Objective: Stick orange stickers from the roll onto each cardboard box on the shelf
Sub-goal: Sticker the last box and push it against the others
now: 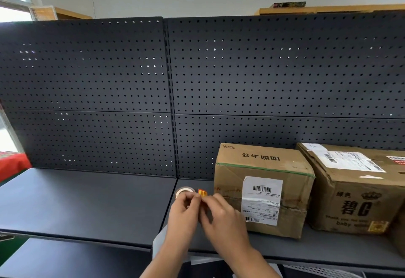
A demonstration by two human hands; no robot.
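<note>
Both hands meet at six o'clock in the view: the left hand [183, 214] curls its fingers round the sticker roll [185, 190], and the right hand [221, 216] pinches an orange sticker [202, 193] at the roll's three o'clock side; behind them a dark pegboard [87, 91] fills the frame from nine to three o'clock; the dark shelf [87, 201] runs below it, from eight to four o'clock; two cardboard boxes stand on it at four o'clock, close together, whether touching I cannot tell; the right-hand box [355, 201] bears black print and a small orange label [378, 226] at its front's five o'clock corner; the left-hand box [230, 179] carries a white shipping label [262, 200] on its front; the pinched sticker sits just beside this box's nine o'clock edge.
</note>
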